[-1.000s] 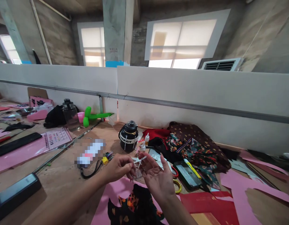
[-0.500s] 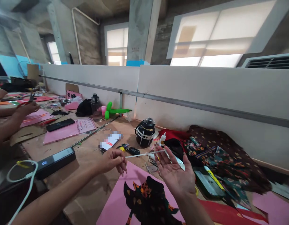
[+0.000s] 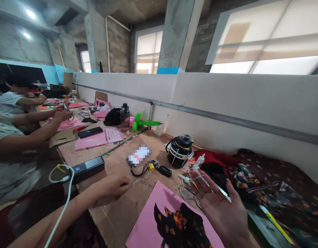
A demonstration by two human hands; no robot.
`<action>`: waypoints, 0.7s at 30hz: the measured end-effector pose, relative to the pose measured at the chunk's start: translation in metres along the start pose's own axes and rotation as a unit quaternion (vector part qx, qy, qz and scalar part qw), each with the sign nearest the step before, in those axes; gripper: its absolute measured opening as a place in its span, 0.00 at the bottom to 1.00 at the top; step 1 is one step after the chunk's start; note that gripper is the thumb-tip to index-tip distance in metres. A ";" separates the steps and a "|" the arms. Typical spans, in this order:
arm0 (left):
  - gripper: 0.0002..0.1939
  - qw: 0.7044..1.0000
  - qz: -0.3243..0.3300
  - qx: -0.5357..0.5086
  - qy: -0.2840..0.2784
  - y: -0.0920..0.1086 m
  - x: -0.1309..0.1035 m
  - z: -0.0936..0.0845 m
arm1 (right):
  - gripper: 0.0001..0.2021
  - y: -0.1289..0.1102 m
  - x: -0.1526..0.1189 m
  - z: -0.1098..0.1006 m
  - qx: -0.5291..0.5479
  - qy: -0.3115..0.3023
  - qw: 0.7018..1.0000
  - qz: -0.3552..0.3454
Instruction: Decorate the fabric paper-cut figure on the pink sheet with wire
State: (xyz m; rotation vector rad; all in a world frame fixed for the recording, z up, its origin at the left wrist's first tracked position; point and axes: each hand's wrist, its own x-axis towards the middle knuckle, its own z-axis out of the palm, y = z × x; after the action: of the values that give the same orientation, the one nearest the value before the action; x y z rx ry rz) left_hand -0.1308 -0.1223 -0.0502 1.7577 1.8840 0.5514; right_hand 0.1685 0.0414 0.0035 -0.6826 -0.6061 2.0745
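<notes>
My left hand (image 3: 115, 186) hovers over the brown table, left of the pink sheet (image 3: 146, 210). Its fingers are curled in, and nothing shows in them. Palm up and fingers spread, my right hand (image 3: 221, 206) is over the sheet's right side; a thin clear strip (image 3: 197, 178) lies across its fingers, not gripped. Just beyond the fingertips is a white glue bottle (image 3: 199, 161). On the pink sheet lies a black cut fabric shape (image 3: 179, 224) with orange flowers, its lower part outside the frame.
A black round bottle (image 3: 179, 151), a phone (image 3: 139, 156) and a car key (image 3: 164, 170) are beyond my hands. A power bank (image 3: 89, 168) with a white cable lies left, patterned fabric (image 3: 283, 186) right. Another person's hands (image 3: 63, 115) hold scissors at far left.
The view has swung left. My left hand has come away from the thin white strip that ran from its fingers to my right hand. My right hand stays palm up.
</notes>
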 end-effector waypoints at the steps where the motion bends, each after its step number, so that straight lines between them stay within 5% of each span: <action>1: 0.14 0.999 0.005 0.044 0.023 -0.001 -0.001 -0.001 | 0.26 0.002 0.001 0.001 -0.009 -0.004 1.000 0.002; 3: 0.09 0.996 0.005 0.071 0.061 -0.001 -0.003 -0.003 | 0.26 0.005 0.002 0.004 -0.027 -0.019 0.999 0.005; 7: 0.26 0.982 0.049 0.145 0.110 0.007 -0.007 -0.005 | 0.27 0.012 0.004 0.016 -0.060 -0.048 0.997 0.020; 16: 0.10 0.921 0.147 0.047 0.357 0.057 0.034 0.010 | 0.25 0.050 0.019 0.037 -0.179 -0.158 0.970 -0.036; 21: 0.13 0.904 0.159 0.056 0.393 0.086 0.056 0.013 | 0.19 0.070 0.028 0.033 -0.225 -0.166 0.955 -0.101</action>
State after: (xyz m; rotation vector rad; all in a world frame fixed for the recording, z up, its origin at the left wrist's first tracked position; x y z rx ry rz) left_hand -0.0565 -0.0599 -0.0133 2.1316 2.1450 1.4852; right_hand 0.0925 0.0227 -0.0234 -0.4934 -1.3133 1.8831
